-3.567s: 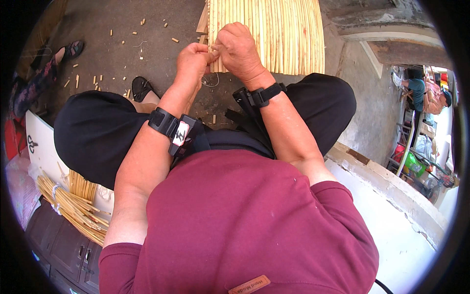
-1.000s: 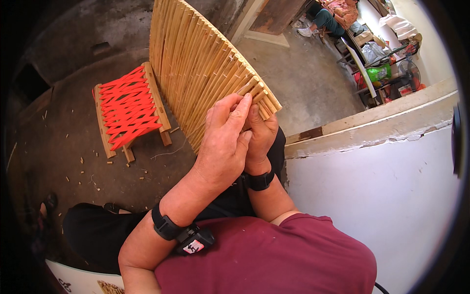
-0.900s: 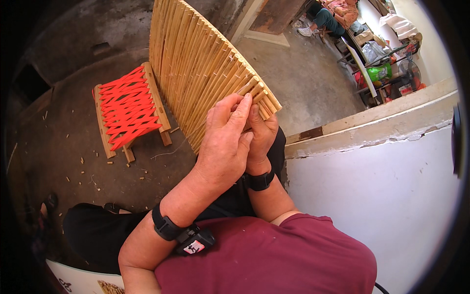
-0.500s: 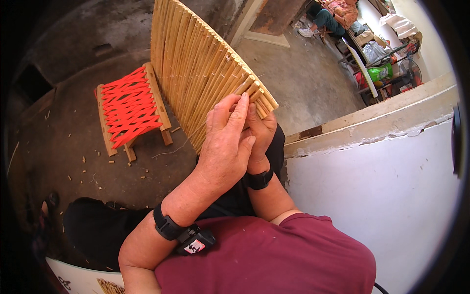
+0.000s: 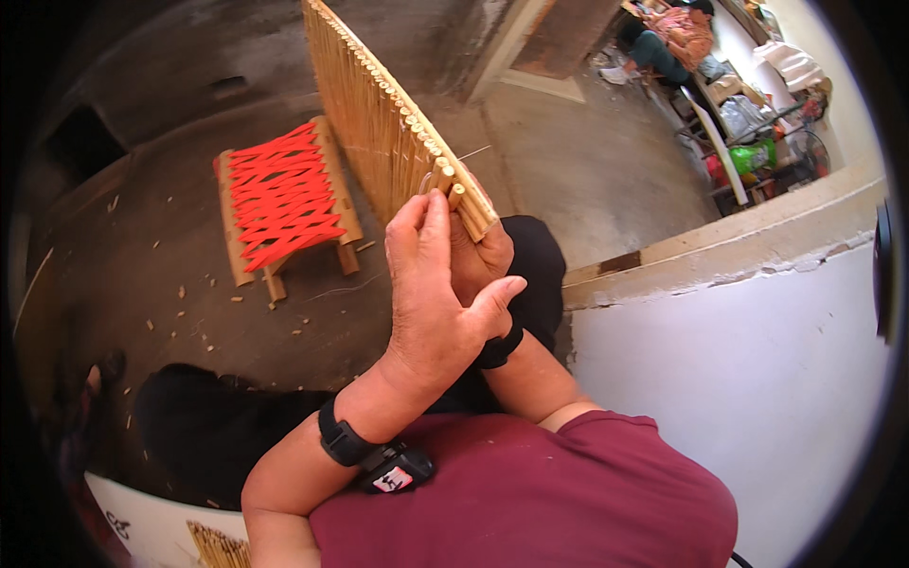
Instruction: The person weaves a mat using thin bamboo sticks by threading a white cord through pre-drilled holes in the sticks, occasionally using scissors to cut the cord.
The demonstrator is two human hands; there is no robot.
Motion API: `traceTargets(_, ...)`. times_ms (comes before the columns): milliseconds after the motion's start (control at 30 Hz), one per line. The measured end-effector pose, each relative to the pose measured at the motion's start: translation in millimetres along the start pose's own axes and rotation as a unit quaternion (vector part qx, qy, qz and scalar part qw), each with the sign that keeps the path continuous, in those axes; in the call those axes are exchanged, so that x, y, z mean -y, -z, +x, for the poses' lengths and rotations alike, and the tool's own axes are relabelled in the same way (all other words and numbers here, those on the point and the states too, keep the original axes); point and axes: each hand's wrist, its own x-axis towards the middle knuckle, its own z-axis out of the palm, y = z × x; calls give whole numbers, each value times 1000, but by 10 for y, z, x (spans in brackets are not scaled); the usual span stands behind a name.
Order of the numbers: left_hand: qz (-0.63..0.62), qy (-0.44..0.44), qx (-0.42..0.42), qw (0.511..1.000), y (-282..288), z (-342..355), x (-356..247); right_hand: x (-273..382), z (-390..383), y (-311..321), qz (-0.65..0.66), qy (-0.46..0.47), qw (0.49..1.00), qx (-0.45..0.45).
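Observation:
A panel of thin bamboo sticks (image 5: 369, 123) stands on edge in front of me, its row of cut ends facing up. At its near end my right hand (image 5: 488, 251) is wrapped round the last sticks, partly hidden behind my left. My left hand (image 5: 426, 293) lies against the panel's near side, fingers stretched out and thumb spread away. Its fingertips touch the panel beside short stick ends (image 5: 456, 196) that stick out there. A thin pale strand shows close to those fingertips; whether they pinch it is hidden.
A low wooden stool (image 5: 284, 194) with a red woven-strap seat stands left of the panel. Small stick offcuts (image 5: 182, 292) litter the floor. A white wall (image 5: 729, 379) rises close on my right. Beyond the doorway, a seated person (image 5: 677, 43) is near a cluttered rack (image 5: 748, 123).
The panel has turned, showing its cut ends more edge-on. Both hands have shifted slightly left with it, and my left thumb has swung outward. The whole view has moved a little.

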Motion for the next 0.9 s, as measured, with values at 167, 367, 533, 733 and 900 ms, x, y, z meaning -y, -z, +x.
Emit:
traceTargets(167, -120, 137, -143, 973, 410, -70, 326, -234, -285, -476, -71, -12, 992, 109)
traceTargets(367, -232, 257, -288, 893, 1064, -427, 936, -493, -676, -1051, -351, 173, 882, 262)
traceTargets(533, -329, 306, -358, 818, 1421, -690, 1453, -635, -842, -1255, -381, 156, 830, 377)
traceTargets(733, -363, 340, -379, 780, 1553, -791, 1640, -926, -858, -1310, -362, 145, 829, 401)
traceTargets(900, -371, 331, -374, 783, 1592, -888, 1796, -981, -901, -1359, -357, 149, 828, 405)
